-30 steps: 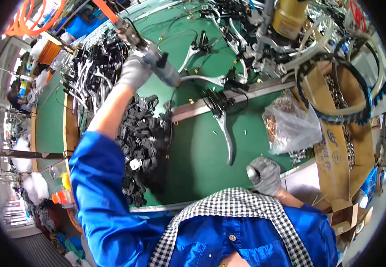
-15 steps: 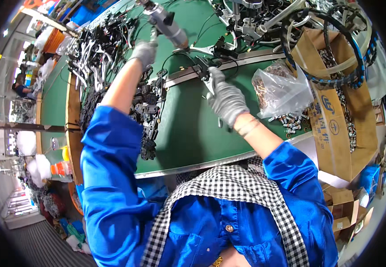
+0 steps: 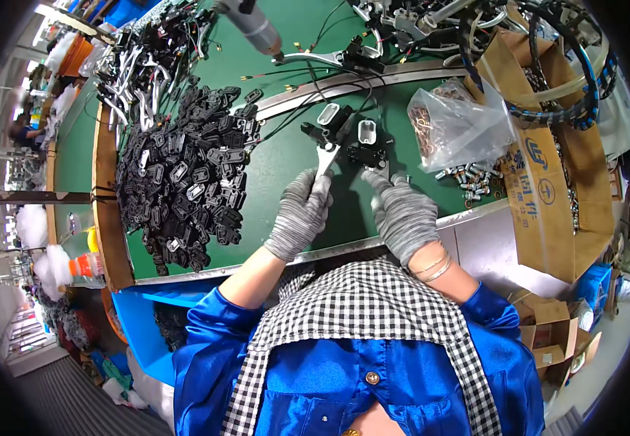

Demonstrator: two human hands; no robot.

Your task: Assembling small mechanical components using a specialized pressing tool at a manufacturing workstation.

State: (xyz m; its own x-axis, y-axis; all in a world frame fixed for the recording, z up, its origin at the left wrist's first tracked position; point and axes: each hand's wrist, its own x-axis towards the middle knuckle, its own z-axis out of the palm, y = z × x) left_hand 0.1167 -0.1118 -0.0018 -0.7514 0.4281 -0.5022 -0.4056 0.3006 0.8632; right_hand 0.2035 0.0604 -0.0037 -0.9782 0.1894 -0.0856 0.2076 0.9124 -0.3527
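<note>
In grey knitted gloves, both hands work near the front of the green bench. My left hand (image 3: 300, 212) is closed around the silver blade of a brake lever (image 3: 326, 157), whose black clamp end points away from me. My right hand (image 3: 406, 216) is closed at the near end of a second brake lever (image 3: 368, 155), its blade mostly hidden by the glove. Pale open rectangular faces show at the black ends of both levers. Thin black cables trail from them. A hanging power screwdriver (image 3: 258, 30) points down beyond the hands, close to another silver lever (image 3: 322, 57).
A large heap of black plastic parts (image 3: 184, 182) lies on the left, with silver levers (image 3: 148, 91) behind it. On the right are a clear plastic bag (image 3: 460, 134), loose bolts (image 3: 473, 180) and a cardboard box (image 3: 529, 211). A metal strip (image 3: 402, 76) crosses the bench.
My left hand has come back from beside the screwdriver and now grips a lever. My right hand has drawn nearer and slightly right. The screwdriver has shifted up and left.
</note>
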